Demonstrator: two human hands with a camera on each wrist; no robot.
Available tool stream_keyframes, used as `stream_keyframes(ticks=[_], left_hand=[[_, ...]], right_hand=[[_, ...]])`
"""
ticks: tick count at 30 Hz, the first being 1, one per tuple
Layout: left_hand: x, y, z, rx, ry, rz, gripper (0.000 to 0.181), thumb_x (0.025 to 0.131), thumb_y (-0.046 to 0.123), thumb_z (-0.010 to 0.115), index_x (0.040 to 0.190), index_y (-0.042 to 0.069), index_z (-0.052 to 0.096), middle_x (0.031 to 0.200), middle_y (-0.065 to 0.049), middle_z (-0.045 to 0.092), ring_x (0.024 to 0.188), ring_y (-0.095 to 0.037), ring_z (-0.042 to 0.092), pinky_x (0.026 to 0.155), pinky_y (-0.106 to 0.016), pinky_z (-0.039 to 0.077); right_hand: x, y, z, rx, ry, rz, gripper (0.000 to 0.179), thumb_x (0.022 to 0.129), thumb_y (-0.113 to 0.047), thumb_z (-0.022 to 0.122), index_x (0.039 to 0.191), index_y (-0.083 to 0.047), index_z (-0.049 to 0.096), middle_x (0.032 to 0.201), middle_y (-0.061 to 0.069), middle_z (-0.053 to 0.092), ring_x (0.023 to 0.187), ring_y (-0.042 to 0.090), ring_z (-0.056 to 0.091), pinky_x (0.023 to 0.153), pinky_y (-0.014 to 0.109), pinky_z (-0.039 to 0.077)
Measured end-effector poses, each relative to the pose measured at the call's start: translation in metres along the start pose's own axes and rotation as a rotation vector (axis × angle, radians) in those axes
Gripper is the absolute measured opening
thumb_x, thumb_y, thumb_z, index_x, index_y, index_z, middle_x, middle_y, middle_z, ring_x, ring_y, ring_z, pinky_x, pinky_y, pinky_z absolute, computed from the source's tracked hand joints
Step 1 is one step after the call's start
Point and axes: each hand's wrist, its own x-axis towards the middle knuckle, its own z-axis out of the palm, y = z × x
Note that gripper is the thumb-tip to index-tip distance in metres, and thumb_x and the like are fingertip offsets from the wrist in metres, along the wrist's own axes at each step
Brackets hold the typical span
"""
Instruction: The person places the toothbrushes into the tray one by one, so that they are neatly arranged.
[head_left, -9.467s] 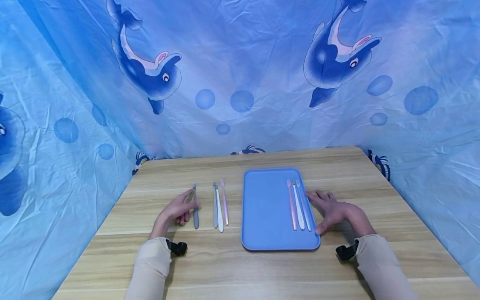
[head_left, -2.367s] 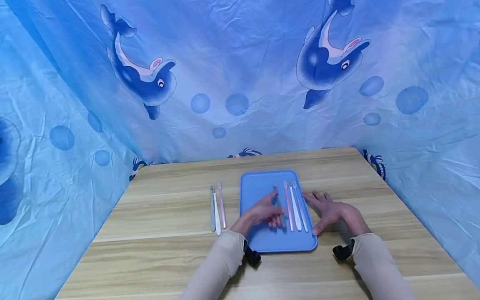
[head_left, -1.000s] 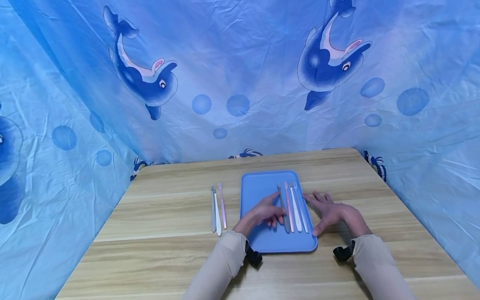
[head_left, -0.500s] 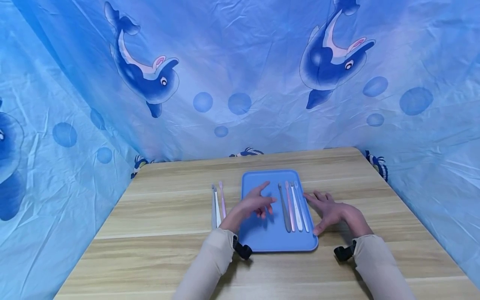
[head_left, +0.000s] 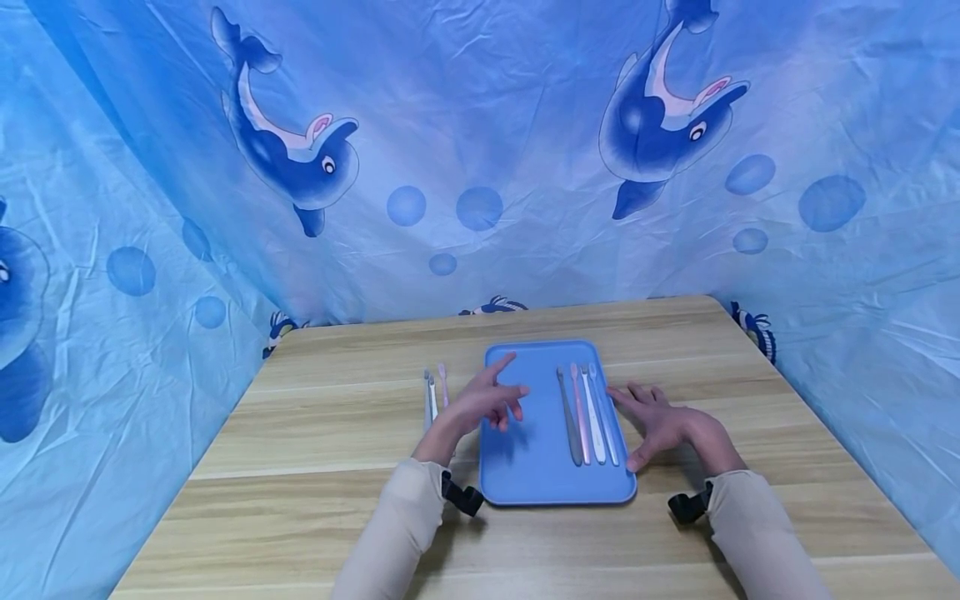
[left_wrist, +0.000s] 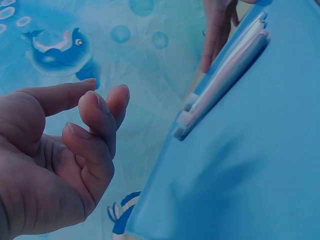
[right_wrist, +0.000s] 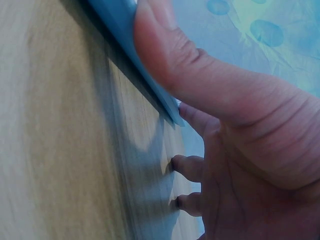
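My left hand (head_left: pixel 483 402) hovers over the left part of the blue tray (head_left: pixel 525 487), fingers loosely bent and holding nothing. In the left wrist view the same hand (left_wrist: pixel 55 165) has a gap between thumb and fingers. Along the tray's right side lie a dark grey toothbrush (head_left: pixel 573 429), a pink one (head_left: pixel 581 425), a white one (head_left: pixel 595 425) and a light blue one (head_left: pixel 607 425), side by side. My right hand (head_left: pixel 667 427) rests at the tray's right edge, fingers spread; its thumb (right_wrist: pixel 160 50) touches the rim in the right wrist view.
Left of the tray, on the wooden table (head_left: pixel 315 433), lie a grey toothbrush (head_left: pixel 427 404), a white toothbrush (head_left: pixel 432 392) and a pink toothbrush (head_left: pixel 443 383), partly hidden by the left hand. A blue dolphin-print curtain (head_left: pixel 480 125) hangs behind the table.
My left hand took the dark grey toothbrush from the table, laid it in the tray beside the pink one, let go and moved back left. The right hand has stayed at the tray's edge.
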Motion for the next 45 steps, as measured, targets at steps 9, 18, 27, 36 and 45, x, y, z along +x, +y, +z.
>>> stream_keyframes(ticks=[9,18,27,36,45], left_hand=[[-0.015,0.003,-0.024,-0.005,0.043,0.046,0.082,0.099,0.023,0.062,0.162,0.03,0.01,0.064,-0.003,0.068,0.043,-0.012,0.055,0.044,-0.024,0.045],[-0.03,0.0,-0.048,-0.038,0.099,0.041,0.082,0.1,0.021,0.06,0.162,0.028,0.008,0.062,-0.001,0.067,0.042,-0.011,0.053,0.042,-0.023,0.039],[-0.041,-0.004,-0.065,-0.044,0.131,0.051,0.084,0.099,0.019,0.06,0.163,0.026,0.006,0.061,0.001,0.068,0.041,-0.009,0.054,0.04,-0.021,0.039],[-0.05,-0.014,-0.082,-0.066,0.156,0.045,0.084,0.1,0.021,0.06,0.163,0.028,0.004,0.063,0.0,0.068,0.042,-0.009,0.056,0.041,-0.021,0.04],[-0.058,-0.024,-0.096,-0.06,0.196,0.006,0.08,0.102,0.019,0.055,0.163,0.026,0.002,0.063,0.001,0.067,0.043,-0.008,0.054,0.041,-0.02,0.04]], right_hand=[[0.0,0.0,0.0,-0.008,0.002,0.004,0.134,0.064,-0.061,0.087,0.161,-0.011,0.01,0.161,0.038,-0.003,0.141,0.071,-0.006,0.101,0.091,0.009],[-0.001,0.001,0.0,-0.008,0.004,0.001,0.134,0.064,-0.059,0.088,0.161,-0.01,0.01,0.161,0.038,-0.003,0.141,0.071,-0.006,0.1,0.091,0.008],[-0.002,0.0,0.0,-0.004,0.003,-0.01,0.133,0.065,-0.059,0.088,0.16,-0.008,0.01,0.161,0.038,-0.003,0.14,0.072,-0.007,0.1,0.092,0.007],[-0.002,-0.001,0.0,-0.012,0.001,-0.011,0.133,0.065,-0.058,0.088,0.16,-0.009,0.01,0.161,0.038,-0.003,0.14,0.071,-0.007,0.1,0.092,0.008],[-0.002,-0.002,0.0,-0.02,0.004,-0.008,0.134,0.064,-0.059,0.088,0.161,-0.008,0.01,0.162,0.038,-0.002,0.14,0.072,-0.006,0.099,0.092,0.008]])
